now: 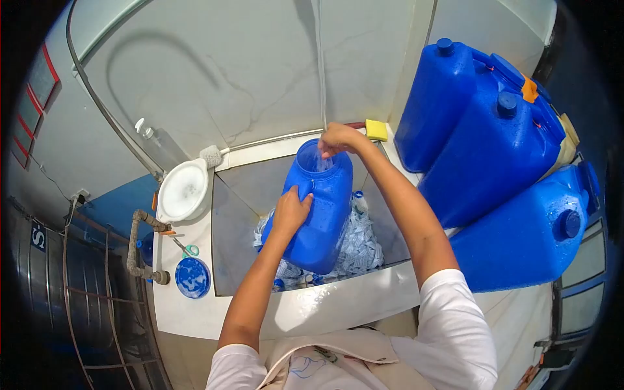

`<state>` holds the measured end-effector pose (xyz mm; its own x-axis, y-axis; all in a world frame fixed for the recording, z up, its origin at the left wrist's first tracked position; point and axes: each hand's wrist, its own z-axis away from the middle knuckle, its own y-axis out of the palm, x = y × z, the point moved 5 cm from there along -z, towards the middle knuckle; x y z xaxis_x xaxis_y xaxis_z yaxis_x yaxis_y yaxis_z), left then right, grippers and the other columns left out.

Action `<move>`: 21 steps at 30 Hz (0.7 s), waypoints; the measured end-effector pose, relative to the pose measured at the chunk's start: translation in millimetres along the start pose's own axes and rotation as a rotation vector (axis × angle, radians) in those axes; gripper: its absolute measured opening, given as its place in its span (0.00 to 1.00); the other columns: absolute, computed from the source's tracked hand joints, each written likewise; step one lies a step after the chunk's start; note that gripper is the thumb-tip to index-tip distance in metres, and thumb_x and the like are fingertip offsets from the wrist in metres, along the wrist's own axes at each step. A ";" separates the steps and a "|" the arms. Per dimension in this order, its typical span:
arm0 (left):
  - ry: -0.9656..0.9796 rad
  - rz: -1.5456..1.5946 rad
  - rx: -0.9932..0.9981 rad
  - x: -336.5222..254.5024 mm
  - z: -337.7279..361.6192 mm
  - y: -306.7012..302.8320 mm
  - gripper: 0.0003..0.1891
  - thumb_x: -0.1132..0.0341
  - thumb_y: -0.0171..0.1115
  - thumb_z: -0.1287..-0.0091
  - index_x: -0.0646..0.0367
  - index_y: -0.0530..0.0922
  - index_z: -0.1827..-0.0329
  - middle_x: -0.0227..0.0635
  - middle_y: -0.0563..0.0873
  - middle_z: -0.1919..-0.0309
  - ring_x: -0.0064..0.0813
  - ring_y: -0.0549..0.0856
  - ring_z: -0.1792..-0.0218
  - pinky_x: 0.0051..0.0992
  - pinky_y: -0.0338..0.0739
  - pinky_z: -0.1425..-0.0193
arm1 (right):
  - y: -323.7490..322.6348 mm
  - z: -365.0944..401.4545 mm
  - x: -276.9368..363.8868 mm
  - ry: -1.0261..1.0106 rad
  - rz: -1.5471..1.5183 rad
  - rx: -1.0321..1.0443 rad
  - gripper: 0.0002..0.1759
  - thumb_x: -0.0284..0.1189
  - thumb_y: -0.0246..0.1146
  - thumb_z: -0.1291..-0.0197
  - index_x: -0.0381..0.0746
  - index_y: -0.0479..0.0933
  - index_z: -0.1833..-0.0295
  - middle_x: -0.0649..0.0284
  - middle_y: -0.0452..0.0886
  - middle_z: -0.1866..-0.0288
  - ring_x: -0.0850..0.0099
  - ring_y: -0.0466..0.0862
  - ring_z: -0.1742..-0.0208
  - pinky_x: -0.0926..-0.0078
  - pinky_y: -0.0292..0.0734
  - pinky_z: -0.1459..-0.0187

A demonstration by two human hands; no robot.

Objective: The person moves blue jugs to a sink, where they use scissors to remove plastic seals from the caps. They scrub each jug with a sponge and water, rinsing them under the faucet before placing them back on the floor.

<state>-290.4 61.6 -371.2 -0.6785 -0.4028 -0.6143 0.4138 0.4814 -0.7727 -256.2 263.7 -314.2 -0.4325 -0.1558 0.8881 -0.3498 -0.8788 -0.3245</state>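
Observation:
Over the grey sink (235, 253) a blue jug (318, 218) is tilted, its wide mouth facing up toward the wall. My left hand (292, 211) is closed round the jug's handle. At the jug's mouth, my right hand (338, 140) has its fingers curled at the end of a thin hose (320, 71), and water runs into the opening. Beneath the jug lie crumpled labels or wrappers (361, 244) with small blue-capped bottles among them, partly hidden by the jug.
Large blue containers (439, 104) stand and lean at the right. A yellow sponge (376, 130) sits on the back ledge. Left of the sink are a white basin (184, 190), a brush (212, 156), a soap bottle (159, 143), a blue lid (193, 277) and pipes (135, 247).

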 end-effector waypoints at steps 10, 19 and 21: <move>0.330 -0.246 0.227 -12.4 -65.8 4.0 0.21 0.50 0.58 0.37 0.64 0.77 0.59 0.52 0.84 0.64 0.53 0.82 0.62 0.47 0.76 0.58 | 2.4 16.4 28.8 0.102 -0.304 0.076 0.09 0.18 0.49 0.42 0.25 0.73 0.62 0.49 0.80 0.66 0.63 0.85 0.67 0.75 0.85 0.63; 0.687 -0.372 -0.009 -40.0 -94.3 35.9 0.22 0.51 0.61 0.40 0.62 0.78 0.53 0.48 0.83 0.59 0.45 0.82 0.54 0.40 0.75 0.48 | 0.2 14.6 37.2 -0.009 -0.360 0.019 0.09 0.18 0.48 0.42 0.28 0.74 0.66 0.54 0.79 0.70 0.68 0.83 0.69 0.75 0.84 0.66; 0.527 -0.326 0.212 -32.9 -97.3 37.7 0.22 0.51 0.63 0.41 0.62 0.79 0.55 0.48 0.84 0.60 0.44 0.82 0.56 0.39 0.75 0.49 | -0.6 12.6 38.2 -0.035 -0.314 -0.005 0.09 0.18 0.47 0.42 0.30 0.74 0.67 0.55 0.79 0.72 0.69 0.81 0.72 0.75 0.82 0.70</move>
<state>-311.5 168.7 -364.6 -0.9737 -0.0404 -0.2242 0.2109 0.2132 -0.9540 -262.1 252.6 -275.9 -0.2739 0.1078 0.9557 -0.4660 -0.8842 -0.0338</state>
